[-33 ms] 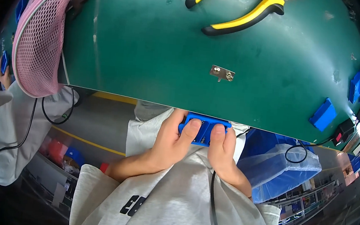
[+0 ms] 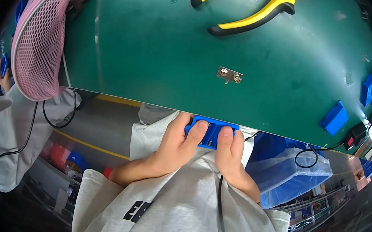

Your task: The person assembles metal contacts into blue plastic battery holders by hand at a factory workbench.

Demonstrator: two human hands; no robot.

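Just off the front edge of the table, both my hands grip a blue plastic case [image 2: 212, 134] with open compartments and small metal bits inside. My left hand [image 2: 181, 139] closes around its left end, thumb pressed on top. The right end is held by my right hand [image 2: 229, 152], its thumb also laid on top. Most of my other fingers are hidden under the case. On the green table beyond lies a small metal contact plate [image 2: 230, 75] with a coil spring and a round stud. Pliers [image 2: 253, 19] with yellow and black handles rest farther back.
A pink mesh basket [image 2: 39, 39] stands at the table's left edge. Blue plastic pieces [image 2: 334, 118] lie on the right, by a black box [image 2: 355, 134] with a cable. Below hangs a clear plastic bag [image 2: 292, 171]. At far left, a co-worker's hand [image 2: 5, 81] holds a blue piece.
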